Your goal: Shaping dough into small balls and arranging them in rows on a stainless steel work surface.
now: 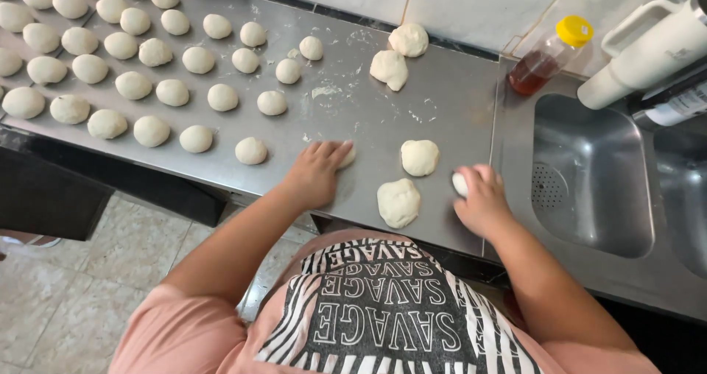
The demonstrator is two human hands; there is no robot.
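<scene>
Dough shaping at the steel surface (pixel 442 101), read left to right from the sink (pixel 589 175) as landmark. Far left of the sink, I count several rows of rounded dough balls (pixel 132 57) already set out, well apart from it; this portion I judge finished. Nearer the sink, my left hand (pixel 318 171) lies palm-down and cupped over a small dough piece (pixel 347 155), pressing it to the surface. Between my hands lie two unshaped lumps (pixel 409 182); two more lumps (pixel 398 56) sit at the back edge, still rough. Just beside the sink's left rim, my right hand (pixel 480 197) curls closed around another dough piece (pixel 459 183). By my judgement most is done; six pieces remain.
</scene>
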